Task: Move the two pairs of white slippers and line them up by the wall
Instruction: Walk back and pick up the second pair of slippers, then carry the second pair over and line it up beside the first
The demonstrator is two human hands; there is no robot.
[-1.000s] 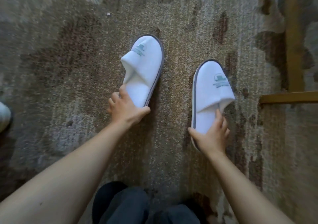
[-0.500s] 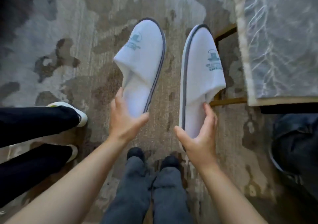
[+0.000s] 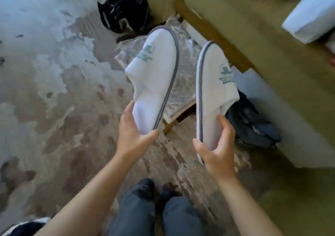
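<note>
I hold one white slipper in each hand, both off the floor with toes pointing away from me. My left hand [image 3: 135, 137] grips the heel of the left slipper [image 3: 155, 76], which has a grey sole edge and a green logo. My right hand [image 3: 216, 148] grips the heel of the right slipper [image 3: 213, 90], which bears the same logo. The second pair is not in view.
A patterned brown and grey carpet [image 3: 54, 99] covers the floor. A small table with a plastic-wrapped top [image 3: 181, 94] stands under the slippers. A black bag [image 3: 123, 12] lies beyond, a dark bag [image 3: 253, 125] at right. My legs [image 3: 155, 212] are below.
Both slippers were lifted from the carpet and carried up and forward. The view has swung toward the table and bags, and another person's legs at the left have gone from sight.
</note>
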